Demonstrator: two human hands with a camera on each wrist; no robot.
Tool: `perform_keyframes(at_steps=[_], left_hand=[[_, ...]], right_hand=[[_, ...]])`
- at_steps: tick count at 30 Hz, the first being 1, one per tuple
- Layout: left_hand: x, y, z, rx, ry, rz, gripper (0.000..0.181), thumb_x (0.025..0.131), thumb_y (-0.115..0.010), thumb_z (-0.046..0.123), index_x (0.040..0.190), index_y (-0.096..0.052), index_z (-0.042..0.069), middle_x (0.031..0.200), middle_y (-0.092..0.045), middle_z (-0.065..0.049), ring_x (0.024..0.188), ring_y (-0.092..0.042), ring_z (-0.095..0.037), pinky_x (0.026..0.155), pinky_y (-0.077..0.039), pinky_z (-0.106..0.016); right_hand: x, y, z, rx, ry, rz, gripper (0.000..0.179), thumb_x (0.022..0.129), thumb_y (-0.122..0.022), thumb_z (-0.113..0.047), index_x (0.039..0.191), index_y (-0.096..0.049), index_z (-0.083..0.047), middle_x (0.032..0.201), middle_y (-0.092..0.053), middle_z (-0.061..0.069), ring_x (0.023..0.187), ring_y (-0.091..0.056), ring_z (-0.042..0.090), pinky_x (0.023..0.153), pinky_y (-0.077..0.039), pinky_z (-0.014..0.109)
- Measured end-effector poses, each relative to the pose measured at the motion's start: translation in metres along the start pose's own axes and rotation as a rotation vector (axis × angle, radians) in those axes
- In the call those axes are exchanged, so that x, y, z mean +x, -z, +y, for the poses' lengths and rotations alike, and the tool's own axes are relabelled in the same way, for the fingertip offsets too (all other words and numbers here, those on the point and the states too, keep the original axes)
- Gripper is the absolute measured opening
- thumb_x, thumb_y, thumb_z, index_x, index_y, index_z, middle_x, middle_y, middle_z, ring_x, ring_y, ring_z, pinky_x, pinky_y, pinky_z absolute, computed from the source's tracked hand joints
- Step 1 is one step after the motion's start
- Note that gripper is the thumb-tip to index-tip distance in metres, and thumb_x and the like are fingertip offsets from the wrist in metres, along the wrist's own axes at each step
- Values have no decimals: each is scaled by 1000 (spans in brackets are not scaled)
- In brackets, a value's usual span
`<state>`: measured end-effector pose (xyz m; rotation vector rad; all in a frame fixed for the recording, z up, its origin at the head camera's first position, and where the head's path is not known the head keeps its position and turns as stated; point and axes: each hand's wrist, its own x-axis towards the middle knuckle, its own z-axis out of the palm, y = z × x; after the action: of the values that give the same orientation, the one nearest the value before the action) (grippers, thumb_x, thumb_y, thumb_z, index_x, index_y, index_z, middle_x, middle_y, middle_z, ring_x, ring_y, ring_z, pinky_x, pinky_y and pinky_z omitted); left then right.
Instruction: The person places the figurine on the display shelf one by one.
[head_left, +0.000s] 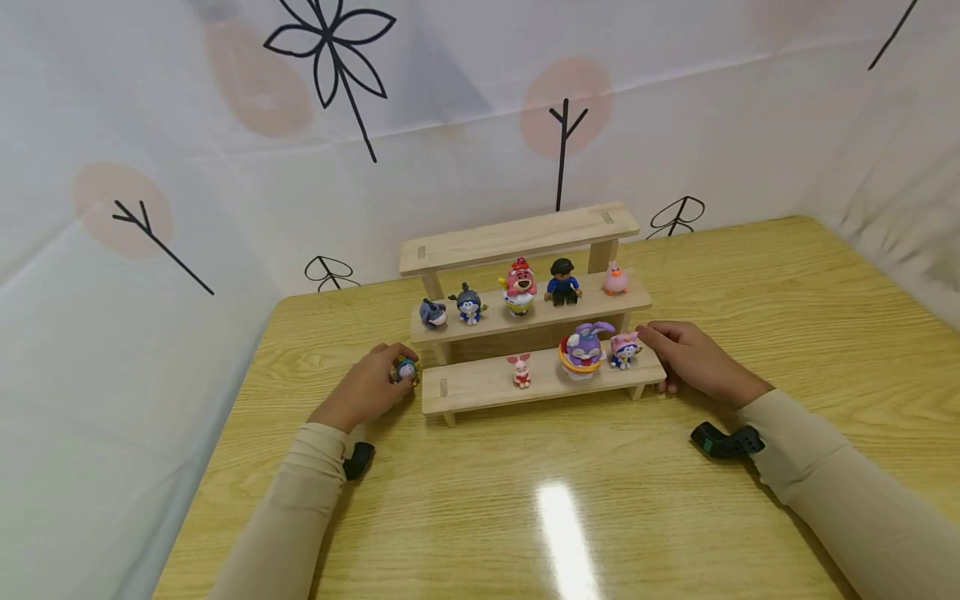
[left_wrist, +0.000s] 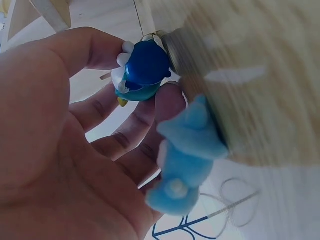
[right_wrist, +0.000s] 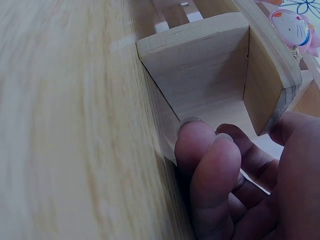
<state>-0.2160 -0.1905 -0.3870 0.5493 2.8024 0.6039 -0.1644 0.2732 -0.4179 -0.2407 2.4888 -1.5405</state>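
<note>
My left hand (head_left: 369,387) is just left of the tiered wooden display stand (head_left: 465,400), low over the table. In the left wrist view, its thumb and fingers pinch a small blue figurine (left_wrist: 146,67) with white bumps. A pale blue figurine (left_wrist: 187,155) sits close against the same hand's lower fingers. My right hand (head_left: 693,358) grips the right end of the stand's lowest step, thumb at the board's edge. Its other fingers curl below the board, beside the end leg (right_wrist: 200,65). Nearest to it on that step stands a pink-hooded figurine (head_left: 624,351).
On the lowest step are also a purple rabbit figurine (head_left: 583,352) and a pink piglet figurine (head_left: 521,372). Several more figurines line the middle step, among them a pink bear (head_left: 519,283) and a blue-shirted figure (head_left: 563,285). A patterned cloth (head_left: 465,167) hangs behind the table.
</note>
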Motion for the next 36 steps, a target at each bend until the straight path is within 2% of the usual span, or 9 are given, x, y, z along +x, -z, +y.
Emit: perform_keyframes(at_steps=[6,14,20,28,36], left_hand=[[1,-1,-1,7,-13,0,33,98,-61,18,130,-59,13,115,-59,-11,89,-59,-20,78,-52,-37],[-2,3,-1,-15,-33,1,33,96,-63,14,129,-59,10,113,-58,-13,87,-58,-19,72,-52,-32],[-4,6,2,-44,-38,6,33,96,-65,13,128,-59,9,113,-57,-13,89,-62,-20,74,-55,-33],[-5,9,8,-63,-36,51,34,95,-68,17,128,-60,10,115,-57,-14,91,-65,-22,74,-58,-33],[-5,10,17,-66,-37,85,42,95,-69,21,131,-56,5,119,-57,-13,96,-67,-23,75,-59,-32]], right_hand=[[1,0,1,-8,3,-1,52,109,-33,-47,107,-60,-2,66,-62,9,50,-57,21,49,-53,37],[0,0,1,-8,-3,-3,52,109,-32,-47,109,-59,-2,66,-62,9,51,-58,21,49,-53,36],[1,0,0,7,-9,-4,53,108,-33,-47,106,-59,-1,66,-62,9,50,-57,22,50,-53,37],[1,0,1,3,-7,-3,53,108,-33,-47,106,-59,-1,66,-62,9,50,-57,21,50,-53,37],[2,0,1,-1,-8,-2,53,108,-33,-48,104,-59,-1,65,-62,10,50,-57,23,50,-53,37]])
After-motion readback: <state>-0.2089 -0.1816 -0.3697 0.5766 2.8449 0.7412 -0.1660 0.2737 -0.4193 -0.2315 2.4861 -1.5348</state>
